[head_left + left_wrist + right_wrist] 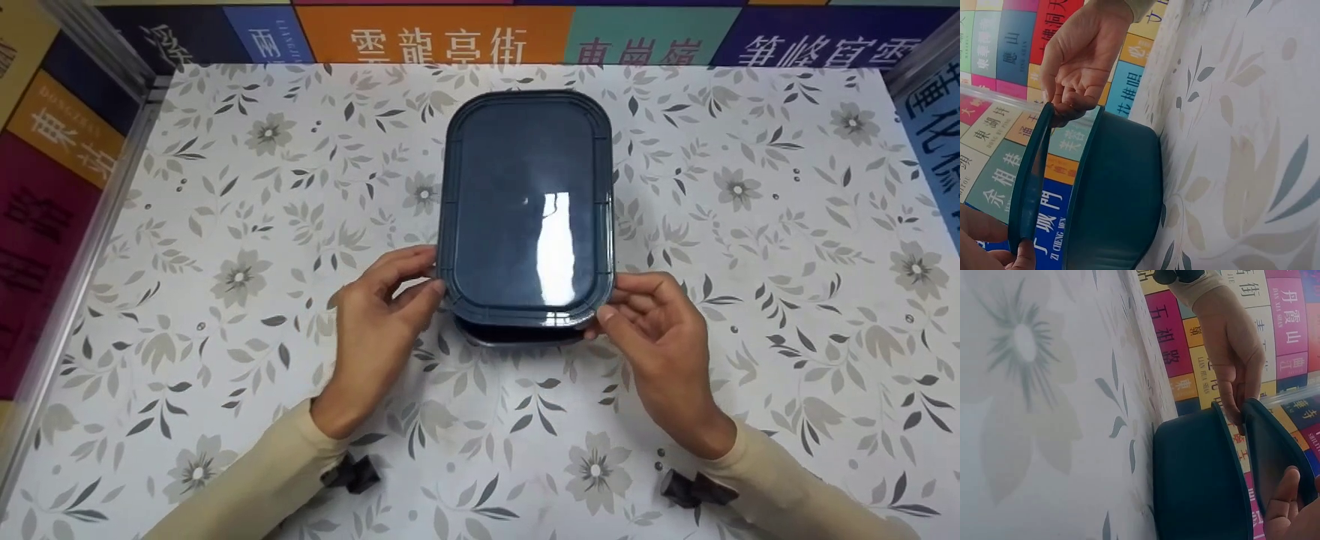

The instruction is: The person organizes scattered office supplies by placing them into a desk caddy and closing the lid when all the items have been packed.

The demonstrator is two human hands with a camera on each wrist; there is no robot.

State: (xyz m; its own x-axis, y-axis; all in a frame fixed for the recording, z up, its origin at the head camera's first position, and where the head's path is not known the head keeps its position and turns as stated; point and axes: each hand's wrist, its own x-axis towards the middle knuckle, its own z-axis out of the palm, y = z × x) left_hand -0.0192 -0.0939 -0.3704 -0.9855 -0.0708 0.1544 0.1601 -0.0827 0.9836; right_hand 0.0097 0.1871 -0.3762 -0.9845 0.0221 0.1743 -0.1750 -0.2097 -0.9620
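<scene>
A dark blue-green rectangular lid (525, 202) with rounded corners is held over a matching deep plastic box (1117, 185). In both wrist views a gap shows between the lid and the box rim along the near part. My left hand (381, 322) pinches the lid's left edge near its front corner. At the front right corner, my right hand (664, 337) grips the lid's edge, with the thumb near the top and the fingers lower. Seen from above, the lid hides most of the box, leaving only its front rim (525, 339) visible.
The table is covered by a white cloth (225, 360) with grey flowers and leaves. Colourful panels (442, 34) with large characters stand along the back and sides. Black straps (352, 474) sit at the wrists, over beige sleeves (255, 480).
</scene>
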